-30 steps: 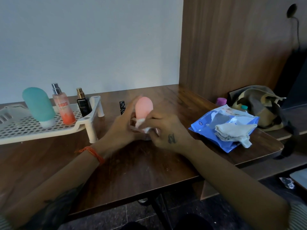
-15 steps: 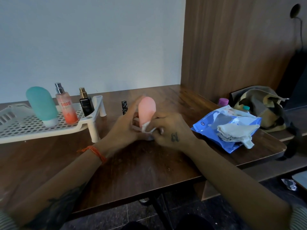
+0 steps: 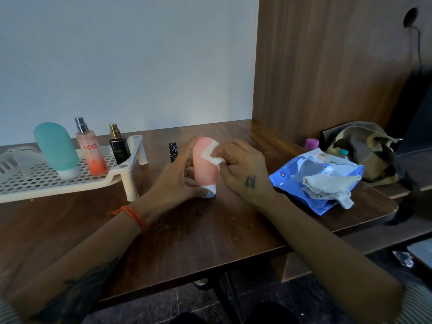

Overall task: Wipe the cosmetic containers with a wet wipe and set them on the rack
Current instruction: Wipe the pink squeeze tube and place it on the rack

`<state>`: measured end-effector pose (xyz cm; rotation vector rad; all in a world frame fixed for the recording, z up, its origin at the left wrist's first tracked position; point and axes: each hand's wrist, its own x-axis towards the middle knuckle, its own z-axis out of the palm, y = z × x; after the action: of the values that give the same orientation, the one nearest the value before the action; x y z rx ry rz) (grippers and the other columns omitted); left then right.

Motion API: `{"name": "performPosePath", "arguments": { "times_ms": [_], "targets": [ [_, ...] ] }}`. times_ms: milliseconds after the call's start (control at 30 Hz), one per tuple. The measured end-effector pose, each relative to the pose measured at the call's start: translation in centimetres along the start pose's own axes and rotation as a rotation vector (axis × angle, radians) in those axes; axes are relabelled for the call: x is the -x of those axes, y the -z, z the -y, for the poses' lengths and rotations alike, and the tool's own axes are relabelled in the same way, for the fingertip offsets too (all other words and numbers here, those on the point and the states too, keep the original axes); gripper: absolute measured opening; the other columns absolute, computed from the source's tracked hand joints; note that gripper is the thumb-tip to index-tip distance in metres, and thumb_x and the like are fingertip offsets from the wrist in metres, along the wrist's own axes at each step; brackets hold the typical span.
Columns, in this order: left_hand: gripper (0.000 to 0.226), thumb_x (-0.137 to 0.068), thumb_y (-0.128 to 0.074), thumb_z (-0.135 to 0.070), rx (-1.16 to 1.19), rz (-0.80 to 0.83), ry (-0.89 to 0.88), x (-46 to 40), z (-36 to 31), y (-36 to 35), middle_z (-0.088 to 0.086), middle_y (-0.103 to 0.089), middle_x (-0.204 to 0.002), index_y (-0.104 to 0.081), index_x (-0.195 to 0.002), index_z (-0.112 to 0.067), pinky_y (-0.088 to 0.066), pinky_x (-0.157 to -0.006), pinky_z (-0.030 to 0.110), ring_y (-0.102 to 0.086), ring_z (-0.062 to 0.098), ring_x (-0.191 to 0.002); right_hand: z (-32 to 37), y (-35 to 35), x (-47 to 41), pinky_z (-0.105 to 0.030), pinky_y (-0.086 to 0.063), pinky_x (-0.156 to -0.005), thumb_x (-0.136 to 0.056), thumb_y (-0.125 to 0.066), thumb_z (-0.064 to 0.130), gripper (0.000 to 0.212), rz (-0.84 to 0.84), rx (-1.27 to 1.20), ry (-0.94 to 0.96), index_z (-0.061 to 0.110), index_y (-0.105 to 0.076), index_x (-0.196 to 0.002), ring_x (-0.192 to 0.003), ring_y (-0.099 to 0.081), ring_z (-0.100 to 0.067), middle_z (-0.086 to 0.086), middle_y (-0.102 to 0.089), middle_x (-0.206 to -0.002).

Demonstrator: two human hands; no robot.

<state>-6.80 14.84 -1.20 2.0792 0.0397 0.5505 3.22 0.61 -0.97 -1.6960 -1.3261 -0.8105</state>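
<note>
A pink squeeze bottle stands cap-down on the brown table. My left hand steadies it, thumb at its white cap and fingers behind. My right hand pinches a white wet wipe against the bottle's upper right side. The white perforated rack at the left holds a teal bottle, a pink spray bottle and a small black bottle. A slim black tube stands on the table behind my left hand.
A blue wet-wipe pack with used wipes on it lies at the right. A fabric pouch and a purple cap sit beyond it by the wooden wall panel.
My right hand has slid the wipe from the bottle's base up to its upper side. My left hand stays around the bottle.
</note>
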Motion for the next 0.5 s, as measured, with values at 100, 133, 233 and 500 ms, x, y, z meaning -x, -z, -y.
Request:
{"name": "performPosePath", "arguments": {
  "times_ms": [100, 133, 233, 500],
  "targets": [
    [0.115, -0.052, -0.088, -0.015, 0.021, 0.007, 0.007, 0.03, 0.1, 0.09, 0.003, -0.054, -0.129, -0.021, -0.139, -0.051, -0.057, -0.083, 0.044, -0.064, 0.024, -0.101, -0.24, 0.17, 0.41, -0.033, -0.054, -0.063, -0.067, -0.066, -0.005, 0.015, 0.156, -0.05, -0.029, 0.006, -0.066, -0.077, -0.071, -0.06, -0.019, -0.005, -0.066, -0.078],
    [0.115, -0.05, -0.088, -0.021, 0.018, 0.01, 0.011, 0.08, 0.05, 0.13, 0.004, -0.053, -0.131, -0.021, -0.138, -0.053, -0.056, -0.084, 0.045, -0.063, 0.025, -0.104, -0.31, 0.34, 0.6, -0.035, -0.055, -0.063, -0.068, -0.066, -0.003, 0.013, 0.229, -0.073, -0.046, 0.007, -0.067, -0.076, -0.07, -0.061, -0.018, -0.005, -0.066, -0.076],
    [0.116, -0.049, -0.088, -0.02, 0.01, 0.007, 0.015, 0.09, -0.03, 0.14, 0.003, -0.056, -0.127, -0.021, -0.136, -0.055, -0.057, -0.082, 0.045, -0.065, 0.023, -0.099, -0.02, 0.59, 0.52, -0.027, -0.055, -0.062, -0.069, -0.066, 0.0, 0.011, 0.181, -0.104, -0.068, 0.007, -0.069, -0.076, -0.067, -0.061, -0.015, -0.004, -0.067, -0.076],
    [0.114, -0.054, -0.087, -0.018, -0.018, 0.015, 0.009, 0.11, -0.19, 0.05, 0.007, -0.049, -0.134, -0.019, -0.139, -0.05, -0.057, -0.083, 0.043, -0.063, 0.025, -0.102, -0.56, 0.21, 0.51, -0.025, -0.051, -0.062, -0.067, -0.066, -0.005, 0.015, 0.17, -0.114, -0.132, 0.006, -0.062, -0.076, -0.07, -0.057, -0.016, -0.005, -0.063, -0.077]
  ]
}}
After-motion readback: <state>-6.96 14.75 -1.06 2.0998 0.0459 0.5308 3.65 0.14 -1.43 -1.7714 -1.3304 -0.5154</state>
